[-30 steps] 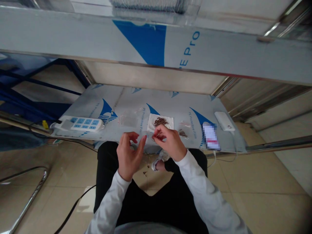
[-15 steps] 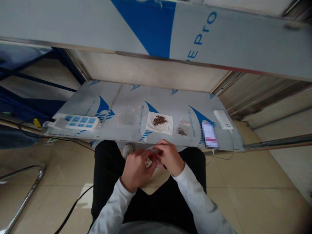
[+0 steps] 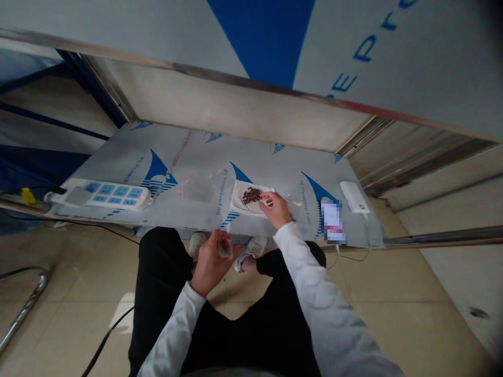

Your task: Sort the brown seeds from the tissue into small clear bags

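Right hand out to the cloth, left hand back with a bag

Half a second ago both hands worked together in front of the cloth, over the lap; now they have split. The right hand has gone forward over the cloth's right side, and its thumb and fingers meet the right edge of the pieces, small brown things heaped in the cloth's middle. Its fingertips look near together, but I cannot tell whether a piece is pinched between them (they are too small here to settle it).

The left hand has stayed in front of the cloth, a little to its left and below the shelf edge. Its thumb and fingers are curled and appear clamped on the small clear bag; whether anything lies inside it cannot be made out.

As I judge it, the split gives each hand its own job: the left keeps the bag ready while the right deals with the pieces, most of which lie on the cloth.

Left of the cloth lie clear wrappers, apart from it. Right of it, partly behind the right hand, is a packet, with the phone farther right.
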`<state>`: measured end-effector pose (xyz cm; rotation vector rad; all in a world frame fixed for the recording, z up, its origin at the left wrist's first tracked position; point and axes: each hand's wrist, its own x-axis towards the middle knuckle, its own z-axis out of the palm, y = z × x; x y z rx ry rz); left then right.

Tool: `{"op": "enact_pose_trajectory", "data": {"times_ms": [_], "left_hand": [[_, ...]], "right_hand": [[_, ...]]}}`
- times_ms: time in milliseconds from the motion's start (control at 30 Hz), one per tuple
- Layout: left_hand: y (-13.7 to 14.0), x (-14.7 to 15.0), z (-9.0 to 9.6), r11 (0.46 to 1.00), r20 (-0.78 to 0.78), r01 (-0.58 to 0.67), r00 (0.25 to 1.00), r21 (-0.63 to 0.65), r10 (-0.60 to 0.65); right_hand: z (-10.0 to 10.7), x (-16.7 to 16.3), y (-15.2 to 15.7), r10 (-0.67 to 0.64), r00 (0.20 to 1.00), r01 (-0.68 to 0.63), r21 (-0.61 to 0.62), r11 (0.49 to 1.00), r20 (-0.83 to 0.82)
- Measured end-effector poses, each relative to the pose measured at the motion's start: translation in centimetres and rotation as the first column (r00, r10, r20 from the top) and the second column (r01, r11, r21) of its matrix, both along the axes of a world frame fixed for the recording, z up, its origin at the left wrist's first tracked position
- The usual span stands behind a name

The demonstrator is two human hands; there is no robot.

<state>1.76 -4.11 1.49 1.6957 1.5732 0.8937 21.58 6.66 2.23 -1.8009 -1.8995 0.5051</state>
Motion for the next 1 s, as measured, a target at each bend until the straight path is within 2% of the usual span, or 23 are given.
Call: {"op": "enact_pose_trajectory", "data": {"times_ms": [133,267,600,800,1000], "left_hand": [[-1.0,-0.3,-0.1,0.999,0.019,0.011,1.0,-0.046,-0.01],[-1.3,-0.3,-0.4,0.998,0.017,0.022,1.0,-0.06,-0.021],[-1.1,-0.6,-1.5,0.997,0.055,0.041,0.998,-0.06,-0.038],[-0.9,-1.0,-1.5,0.998,0.06,-0.001,0.998,-0.058,0.004],[-0.4,-1.0,-1.3,0.998,0.061,0.012,0.998,-0.069,-0.008]], "right_hand": [[-3.8,1.8,5.1,0.037,0.992,-0.032,-0.043,0.999,0.119],[-5.4,1.3,5.9,0.084,0.98,-0.072,-0.07,0.995,0.178],[-6.5,1.2,5.3,0.017,0.977,-0.001,-0.072,0.997,0.213],[-6.8,1.8,5.9,-0.051,0.994,0.057,-0.059,0.997,0.095],[-6.8,2.3,6.5,-0.122,0.99,0.118,-0.055,0.991,-0.072]]}}
